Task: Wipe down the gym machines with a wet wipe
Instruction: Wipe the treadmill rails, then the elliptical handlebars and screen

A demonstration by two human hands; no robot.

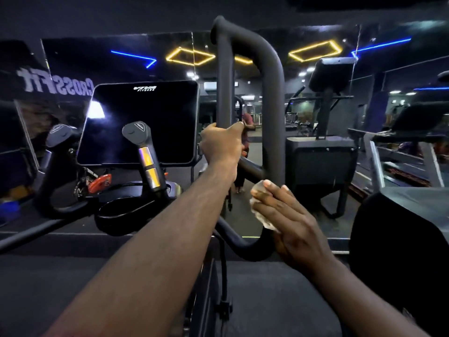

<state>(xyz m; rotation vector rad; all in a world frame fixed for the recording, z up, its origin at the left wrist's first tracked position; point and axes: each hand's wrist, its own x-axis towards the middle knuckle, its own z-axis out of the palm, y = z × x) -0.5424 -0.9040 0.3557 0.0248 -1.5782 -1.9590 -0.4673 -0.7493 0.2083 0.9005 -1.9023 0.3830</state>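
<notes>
Black matte tubing forms the looped handlebar [274,93] of the cardio machine at centre frame. The left hand [220,144] is clenched round the inner upright of that loop, fingers wrapped behind the tube, arm extended forward. The right hand [291,222] lies against the lower outer upright, just above the bend at the bottom of the loop. Its fingers are nearly straight and close together, pressing a crumpled white wet wipe [258,190] flat to the tube; the thumb is hidden. The wipe shows beyond the fingertips and again below the index finger, in contact with the bar.

Left of the loop stands a dark console screen [141,122], unlit, with a short grip [145,152] bearing two metallic sensor plates in front of it. A wall mirror [315,76] behind reflects ceiling lights and reversed "CROSSFIT" lettering [53,82]. A second machine [320,152] stands to the right, apart from the handlebar.
</notes>
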